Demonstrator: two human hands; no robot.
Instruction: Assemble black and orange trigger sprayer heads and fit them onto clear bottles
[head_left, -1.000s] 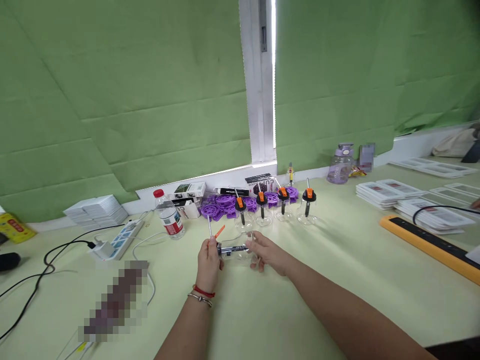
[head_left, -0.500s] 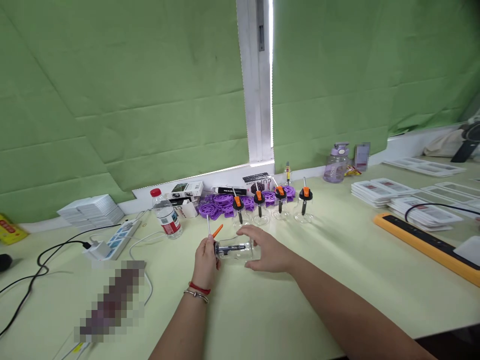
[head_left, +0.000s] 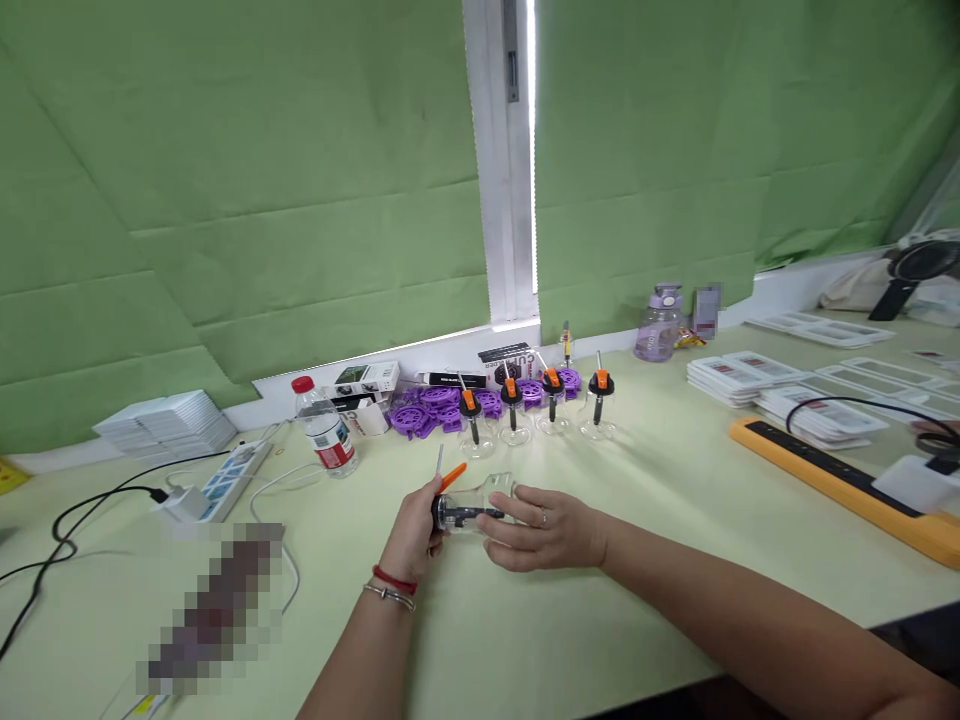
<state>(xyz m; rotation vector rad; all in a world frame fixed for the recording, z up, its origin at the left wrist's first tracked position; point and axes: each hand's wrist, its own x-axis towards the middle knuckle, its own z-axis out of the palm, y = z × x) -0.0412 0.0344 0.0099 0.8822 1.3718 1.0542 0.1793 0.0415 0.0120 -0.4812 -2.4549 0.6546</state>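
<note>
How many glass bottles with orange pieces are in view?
5. Four stand in a row near the purple parts: leftmost, second, third, rightmost. Fifth bottle: sideways in the left hand, right hand at its base.

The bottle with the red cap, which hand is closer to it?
Left. The left hand is nearer the camera than the red-capped bottle, a bit to its right; the right hand is farther right, at the other end of the glass jar.
</note>
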